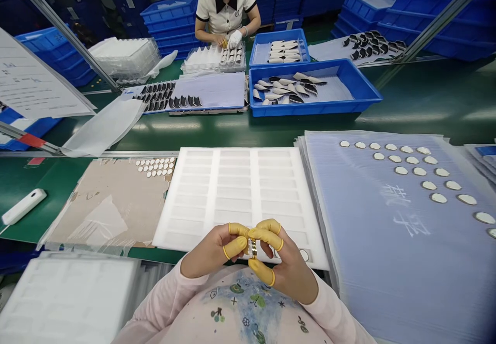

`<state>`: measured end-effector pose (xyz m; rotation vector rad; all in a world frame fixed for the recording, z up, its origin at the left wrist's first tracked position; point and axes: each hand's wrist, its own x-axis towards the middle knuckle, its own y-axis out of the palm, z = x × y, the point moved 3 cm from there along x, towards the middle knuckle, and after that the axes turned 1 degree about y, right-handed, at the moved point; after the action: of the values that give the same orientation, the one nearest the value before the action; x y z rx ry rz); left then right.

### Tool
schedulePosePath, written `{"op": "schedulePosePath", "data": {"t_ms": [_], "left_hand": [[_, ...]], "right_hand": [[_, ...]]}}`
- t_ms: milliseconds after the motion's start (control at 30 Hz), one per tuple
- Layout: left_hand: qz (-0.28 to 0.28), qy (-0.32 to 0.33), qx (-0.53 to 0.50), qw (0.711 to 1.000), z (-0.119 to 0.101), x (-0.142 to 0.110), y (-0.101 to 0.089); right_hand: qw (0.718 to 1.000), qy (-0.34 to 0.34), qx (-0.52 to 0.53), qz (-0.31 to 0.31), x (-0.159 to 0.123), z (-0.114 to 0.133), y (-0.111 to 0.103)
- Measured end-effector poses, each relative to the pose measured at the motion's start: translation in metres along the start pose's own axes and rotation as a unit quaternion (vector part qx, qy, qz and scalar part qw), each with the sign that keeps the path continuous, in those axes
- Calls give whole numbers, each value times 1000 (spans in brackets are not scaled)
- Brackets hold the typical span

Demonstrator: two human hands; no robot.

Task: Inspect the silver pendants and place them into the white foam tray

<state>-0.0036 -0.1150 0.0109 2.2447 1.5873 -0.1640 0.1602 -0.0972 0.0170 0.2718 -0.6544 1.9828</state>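
A small shiny gold band is held just above the near edge of a white foam tray, close to the person's body. The left hand pinches it from one side and the right hand grips it from the other, fingertips sheathed in thin, wrinkled yellow rubber covers; the fingers hide part of the band and of the tray's rim. The tray is smooth and matte, with three columns of shallow oblong slots. Beside the right hand, a pale round disc lies at the tray's near edge. To the right, a stack of ribbed, bluish plastic sheets carries flat white ovals with darker rims. To the left, scuffed brown cardboard bears small white discs in rows, near a white plastic handheld device. Across the glossy green table, a blue bin holds curved black-and-white pieces, and a co-worker handles parts over a clear tray. Hanging papers and a slanted metal pole block some bins.
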Motion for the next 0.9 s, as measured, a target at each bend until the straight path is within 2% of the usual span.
{"op": "schedulePosePath", "data": {"t_ms": [200,367,700,900], "left_hand": [[15,-34,-94,995,12,4,2],[48,-46,-161,985,10,8,8],[45,-55,-148,986,6,10,10],[29,-45,-126,991,11,8,7]], "right_hand": [[1000,3,9,2,-1,-1,0],[1000,-2,27,6,-2,-2,1],[999,-3,41,22,-2,-1,2],[1000,-21,11,-6,-1,2,2]]}}
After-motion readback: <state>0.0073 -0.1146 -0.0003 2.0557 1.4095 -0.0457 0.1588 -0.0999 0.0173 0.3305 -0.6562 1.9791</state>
